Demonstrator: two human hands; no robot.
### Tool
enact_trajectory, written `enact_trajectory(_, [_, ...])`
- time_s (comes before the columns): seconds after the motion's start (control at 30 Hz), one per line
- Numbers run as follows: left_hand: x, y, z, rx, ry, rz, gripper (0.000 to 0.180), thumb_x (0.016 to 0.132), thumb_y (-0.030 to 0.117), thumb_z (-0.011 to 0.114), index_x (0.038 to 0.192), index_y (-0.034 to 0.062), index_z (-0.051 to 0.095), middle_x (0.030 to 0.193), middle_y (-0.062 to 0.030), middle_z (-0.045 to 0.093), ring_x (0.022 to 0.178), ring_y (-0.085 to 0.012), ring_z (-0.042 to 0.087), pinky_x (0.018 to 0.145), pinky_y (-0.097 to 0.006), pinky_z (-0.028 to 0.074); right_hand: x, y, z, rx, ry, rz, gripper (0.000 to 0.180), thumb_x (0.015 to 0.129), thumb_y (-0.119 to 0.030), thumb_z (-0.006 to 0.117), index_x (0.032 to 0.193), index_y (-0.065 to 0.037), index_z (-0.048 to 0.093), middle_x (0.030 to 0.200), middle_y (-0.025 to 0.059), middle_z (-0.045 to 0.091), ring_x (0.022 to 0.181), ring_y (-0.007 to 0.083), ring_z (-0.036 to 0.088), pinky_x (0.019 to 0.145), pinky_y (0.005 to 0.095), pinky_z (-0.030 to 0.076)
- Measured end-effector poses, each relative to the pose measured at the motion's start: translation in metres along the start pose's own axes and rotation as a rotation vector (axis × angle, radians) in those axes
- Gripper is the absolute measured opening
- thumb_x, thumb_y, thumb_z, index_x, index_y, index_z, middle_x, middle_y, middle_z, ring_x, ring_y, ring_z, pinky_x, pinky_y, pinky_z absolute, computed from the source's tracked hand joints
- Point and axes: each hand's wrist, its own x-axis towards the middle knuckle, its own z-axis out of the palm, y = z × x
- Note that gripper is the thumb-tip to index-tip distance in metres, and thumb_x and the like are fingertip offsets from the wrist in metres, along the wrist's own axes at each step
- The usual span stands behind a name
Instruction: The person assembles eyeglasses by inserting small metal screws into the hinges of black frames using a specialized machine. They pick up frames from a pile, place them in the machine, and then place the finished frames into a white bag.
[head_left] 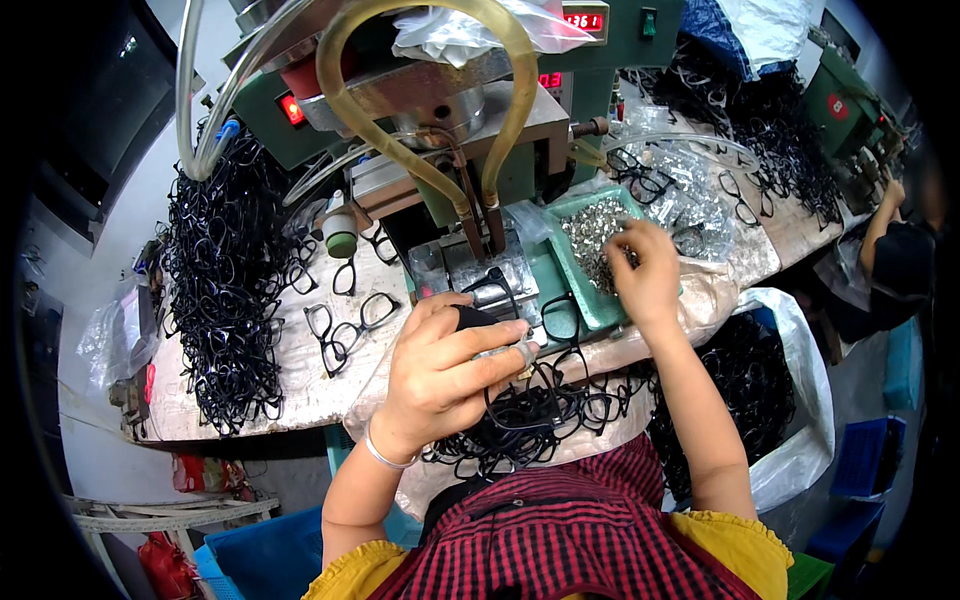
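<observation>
My left hand [445, 365] is closed around a black eyeglass frame [562, 320], held just in front of the machine's metal work block [515, 265]. Two copper-coloured prongs [484, 230] point down over that block. To the right, my right hand [650, 272] reaches into a green tray [602, 318] of small metal parts [590, 232]. Its thumb and fingers are drawn together among the parts; what they pinch, if anything, is hidden. Below my left hand, several black eyeglass frames [510, 430] lie heaped at the table's front edge, by my lap.
A tall heap of black frames [225, 300] covers the table's left side, with loose frames [345, 335] beside it. Hoses [525, 80] loop over the machine. A white sack [800, 350] of frames stands at my right. Another person's arm [880, 225] shows at far right.
</observation>
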Motion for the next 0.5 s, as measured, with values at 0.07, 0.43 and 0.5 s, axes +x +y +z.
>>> enact_trajectory(0.07, [0.001, 0.002, -0.005, -0.016, -0.026, -0.039, 0.021, 0.072, 0.011, 0.079, 0.092, 0.0134, 0.077, 0.104, -0.0018, 0.073, 0.067, -0.0195, 0.055, 0.085, -0.042, 0.052, 0.016, -0.016, -0.011, 0.041, 0.106, 0.013, 0.008, 0.079, -0.013, 0.072, 0.084, -0.006, 0.07, 0.104, 0.0123, 0.067, 0.101, 0.0321, 0.06, 0.09, 0.0409, 0.047])
enact_trajectory(0.43, [-0.022, 0.012, 0.005, 0.001, 0.122, -0.081, 0.028, 0.074, 0.012, 0.08, 0.1, 0.0126, 0.072, 0.108, -0.0046, 0.072, 0.082, -0.0244, 0.065, 0.097, -0.046, 0.049, -0.005, -0.01, 0.019, -0.117, -0.051, -0.062, 0.011, 0.076, -0.011, 0.072, 0.084, -0.006, 0.066, 0.114, 0.0156, 0.062, 0.111, 0.0367, 0.056, 0.094, 0.0446, 0.044])
enact_trajectory(0.5, [-0.043, 0.038, -0.003, 0.05, 0.172, -0.164, 0.025, 0.077, 0.014, 0.078, 0.1, 0.0113, 0.072, 0.115, -0.0116, 0.07, 0.107, -0.031, 0.067, 0.103, -0.047, 0.046, -0.004, -0.013, 0.015, -0.064, 0.001, -0.04, 0.01, 0.077, -0.01, 0.069, 0.084, -0.004, 0.064, 0.105, 0.0154, 0.063, 0.103, 0.0367, 0.057, 0.09, 0.044, 0.045])
